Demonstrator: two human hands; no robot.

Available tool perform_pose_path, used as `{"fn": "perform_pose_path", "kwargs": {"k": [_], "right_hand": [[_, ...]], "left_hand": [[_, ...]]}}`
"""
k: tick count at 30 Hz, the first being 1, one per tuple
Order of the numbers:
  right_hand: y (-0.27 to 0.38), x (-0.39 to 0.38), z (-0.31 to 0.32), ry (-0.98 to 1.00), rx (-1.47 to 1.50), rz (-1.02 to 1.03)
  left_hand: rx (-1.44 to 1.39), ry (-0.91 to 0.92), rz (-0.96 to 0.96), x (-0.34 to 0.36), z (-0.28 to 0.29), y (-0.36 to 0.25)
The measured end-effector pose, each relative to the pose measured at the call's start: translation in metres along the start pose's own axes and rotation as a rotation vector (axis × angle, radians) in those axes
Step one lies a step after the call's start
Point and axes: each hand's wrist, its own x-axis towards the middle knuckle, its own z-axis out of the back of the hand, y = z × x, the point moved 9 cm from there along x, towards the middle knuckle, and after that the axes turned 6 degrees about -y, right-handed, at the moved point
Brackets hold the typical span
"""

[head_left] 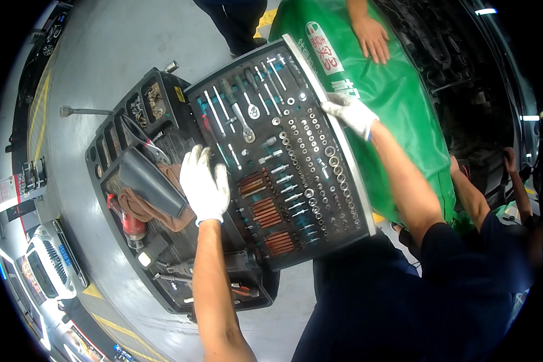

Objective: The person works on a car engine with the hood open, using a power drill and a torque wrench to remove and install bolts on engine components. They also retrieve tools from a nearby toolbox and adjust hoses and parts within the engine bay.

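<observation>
A pulled-out tool drawer (320, 199) holds rows of sockets (314, 136), ratchets (240, 120), extension bars and several red-brown bits (263, 210) in a black insert. My right hand (353, 113), in a white glove, has its fingers over the drawer's pale metal front edge. My left hand (205, 187), also gloved, is open with its fingers stretched forward. It is over the drawer's left border, beside the tool cart's top (196, 241), and I see nothing in it. Whether it touches the drawer, I cannot tell.
On the cart lie a black sheet (152, 181), a brown cloth (140, 208) and a red power tool (128, 224). A green cover (398, 130) drapes a vehicle at the right, with another person's hand (371, 39) on it. More people stand nearby.
</observation>
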Motion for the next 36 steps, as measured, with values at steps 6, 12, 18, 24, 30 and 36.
{"fn": "perform_pose_path", "kwargs": {"k": [6, 12, 18, 24, 30, 36], "right_hand": [[0.000, -0.006, 0.027, -0.016, -0.002, -0.028], [-0.008, -0.001, 0.040, -0.108, 0.088, -0.071], [-0.018, 0.003, 0.051, -0.236, -0.122, 0.081], [0.094, -0.062, -0.023, -0.584, -0.607, 0.826], [0.131, -0.012, -0.194, -0.153, -0.505, 0.840], [0.145, 0.042, -0.255, -0.293, -0.696, 0.611]], "left_hand": [[0.001, -0.012, -0.004, -0.005, -0.004, 0.009], [-0.004, -0.050, -0.049, -0.005, -0.005, 0.006], [-0.003, -0.055, -0.051, -0.004, -0.005, 0.004], [0.011, -0.057, -0.033, -0.009, -0.003, 0.009], [0.005, -0.041, -0.015, -0.005, -0.003, 0.006], [-0.009, -0.012, 0.004, -0.002, -0.004, 0.005]]}}
